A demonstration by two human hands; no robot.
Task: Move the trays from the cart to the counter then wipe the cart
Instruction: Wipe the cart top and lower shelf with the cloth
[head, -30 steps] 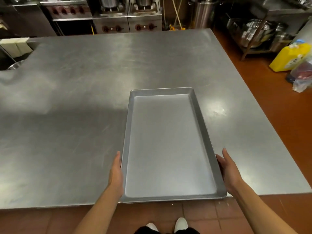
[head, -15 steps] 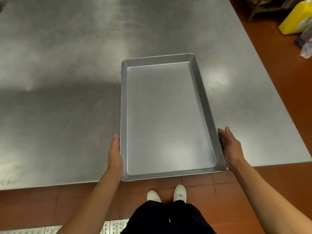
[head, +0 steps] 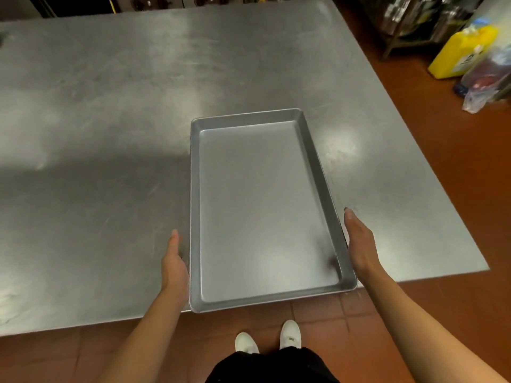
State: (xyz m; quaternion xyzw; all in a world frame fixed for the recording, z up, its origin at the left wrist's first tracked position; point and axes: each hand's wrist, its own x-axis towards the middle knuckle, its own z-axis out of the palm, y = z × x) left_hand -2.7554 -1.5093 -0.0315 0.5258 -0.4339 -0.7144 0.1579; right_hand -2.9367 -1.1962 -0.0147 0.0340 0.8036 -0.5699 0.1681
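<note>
Steel tray [head: 262, 211] overhanging counter [head: 110, 134] edge, hands [head: 173, 265] flanking its sides

One tray [head: 265, 211], two hands, two white shoes (one yellow jug [head: 461, 51]).

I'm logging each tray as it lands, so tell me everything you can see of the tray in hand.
The tray is a shallow rectangular pan of dull grey metal with a raised rolled rim and rounded corners, empty inside. It lies lengthwise away from the person over the steel counter, its near end overhanging the edge above the red floor tiles. The left hand and right hand flank its long sides, fingers straight.
</note>
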